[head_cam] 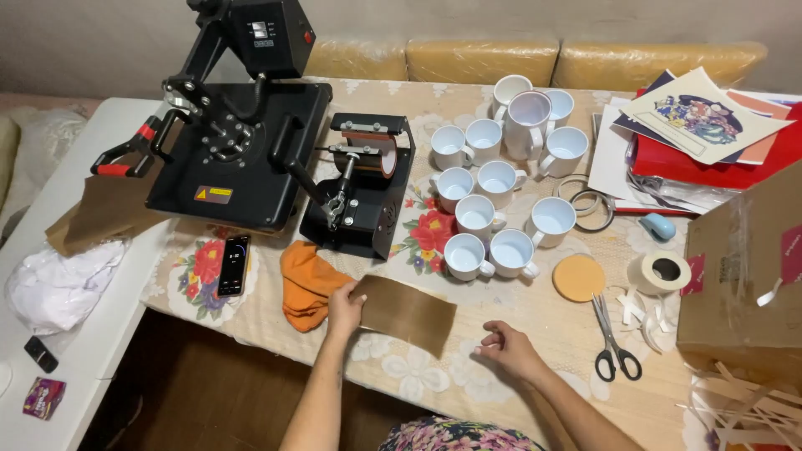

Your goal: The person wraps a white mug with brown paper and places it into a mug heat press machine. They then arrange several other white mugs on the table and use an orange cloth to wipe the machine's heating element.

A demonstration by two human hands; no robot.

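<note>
My left hand (343,307) grips the left end of a brown sheet (409,312) that lies near the table's front edge. Just to its left sits a folded orange cloth (306,283). My right hand (505,347) rests on the floral tablecloth to the right of the sheet, fingers loosely curled, holding nothing. Behind the sheet stands a black mug press (364,182), and left of that a large black flat heat press (238,142). Several white mugs (501,179) stand in a group beyond my right hand.
A phone (233,265) lies left of the orange cloth. Scissors (613,344), a round cork coaster (578,277), a tape roll (666,271) and paper strips lie at right. A cardboard box (746,271) fills the right edge; printed sheets (702,117) lie behind.
</note>
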